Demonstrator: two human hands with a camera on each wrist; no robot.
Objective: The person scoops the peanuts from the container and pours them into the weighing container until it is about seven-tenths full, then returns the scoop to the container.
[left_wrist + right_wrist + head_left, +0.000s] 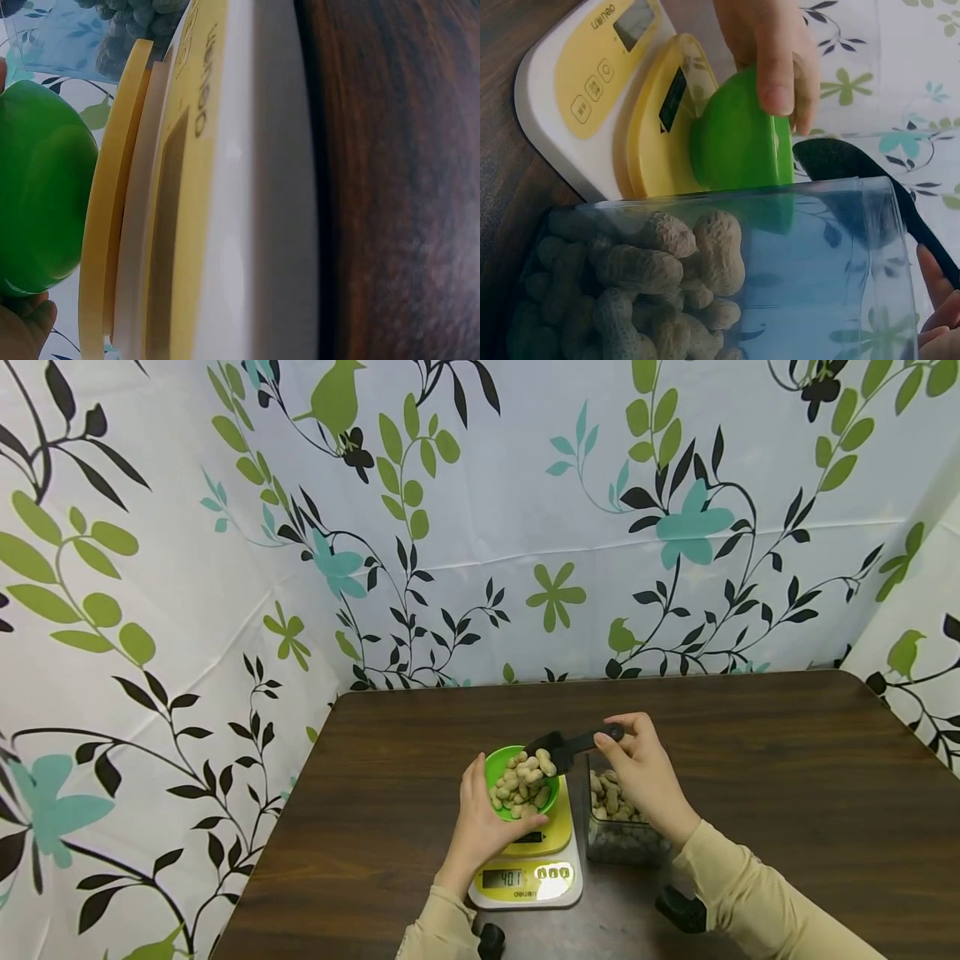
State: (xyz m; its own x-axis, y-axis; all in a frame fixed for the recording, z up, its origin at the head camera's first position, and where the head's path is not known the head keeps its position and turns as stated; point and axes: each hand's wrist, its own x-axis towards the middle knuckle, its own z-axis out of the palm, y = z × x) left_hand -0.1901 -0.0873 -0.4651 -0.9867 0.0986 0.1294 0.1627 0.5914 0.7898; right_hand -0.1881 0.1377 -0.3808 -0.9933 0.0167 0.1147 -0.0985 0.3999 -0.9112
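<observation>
My left hand (480,827) grips a small green bowl (494,765) from the side, thumb near the front and fingers along the left. Peanuts in their shells (517,793) lie inside it. Under the bowl is a yellow and white kitchen scale (566,893); its lit display reads about 401. In the left wrist view the green bowl (41,187) appears close over the yellow weighing plate (116,202). My right hand (651,777) pinches the handle of a black scoop (581,744), whose head overlaps the bowl's upper right rim, with peanuts at its edge.
Right of the scale stands a clear rectangular container (626,850), partly behind my right hand, with many peanuts (637,270) in it. Black wrist straps show at both sleeves. The brown wooden table (375,827) meets a leaf-patterned cloth (480,527) behind.
</observation>
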